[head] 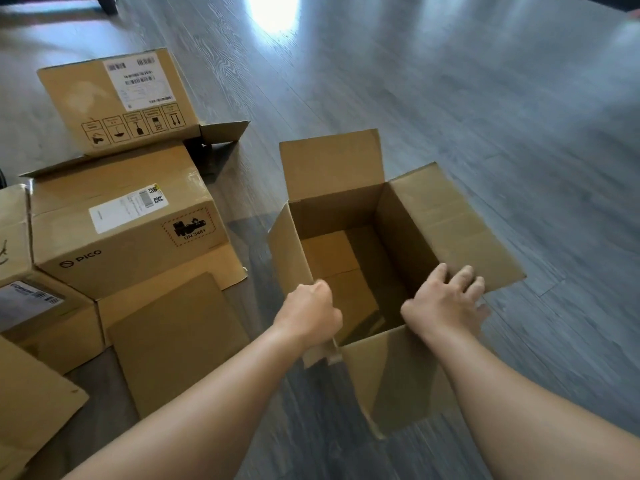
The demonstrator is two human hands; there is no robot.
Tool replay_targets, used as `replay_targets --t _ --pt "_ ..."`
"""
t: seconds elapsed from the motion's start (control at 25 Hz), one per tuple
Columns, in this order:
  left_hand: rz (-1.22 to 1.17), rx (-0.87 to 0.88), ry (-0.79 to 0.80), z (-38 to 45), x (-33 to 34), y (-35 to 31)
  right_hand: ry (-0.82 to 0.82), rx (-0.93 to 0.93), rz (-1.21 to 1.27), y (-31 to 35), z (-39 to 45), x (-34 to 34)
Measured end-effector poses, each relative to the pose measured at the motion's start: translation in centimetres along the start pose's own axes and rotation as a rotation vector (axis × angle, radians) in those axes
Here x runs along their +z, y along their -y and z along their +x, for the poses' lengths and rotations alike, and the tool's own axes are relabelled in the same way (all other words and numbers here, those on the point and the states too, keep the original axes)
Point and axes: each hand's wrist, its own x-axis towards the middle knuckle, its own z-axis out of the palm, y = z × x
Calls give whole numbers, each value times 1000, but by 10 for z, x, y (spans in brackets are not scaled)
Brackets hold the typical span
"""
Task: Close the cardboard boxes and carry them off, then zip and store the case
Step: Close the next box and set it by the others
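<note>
An open cardboard box point(408, 220) stands on the grey floor in the middle, all its flaps spread outward and its inside bare. My left hand point(310, 311) grips the top edge of the box's left flap near the front corner. My right hand point(446, 301) rests on the near end of the right flap point(457, 226), fingers bent over it and thumb at the inner rim. The far flap point(330, 164) stands upright. The near flap point(394, 375) hangs down toward me. No case is in view.
Several other cardboard boxes lie at the left: a PICO box point(128, 230) with flaps spread, a labelled box point(117, 98) behind it, and smaller ones point(41, 317) at the left edge. A flat flap point(176, 341) lies beside my left arm. Wood-look floor point(485, 81) stretches away right.
</note>
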Motion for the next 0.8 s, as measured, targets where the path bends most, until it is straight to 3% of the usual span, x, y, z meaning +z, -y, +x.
replay_targets --t 0.36,0.48,0.6,0.68,0.8 --pt "-601 -194 270 0 43 -57 139 177 50 -40 53 -15" --pt "-837 -211 309 5 53 -73 146 73 8 -19 40 3" --pt "-1058 -123 344 13 59 -81 76 -108 8 -10 36 8" --pt "-989 -44 315 19 58 -72 28 -181 72 -12 40 5" --pt "-726 14 134 27 48 -49 9 -320 52 -12 34 7"
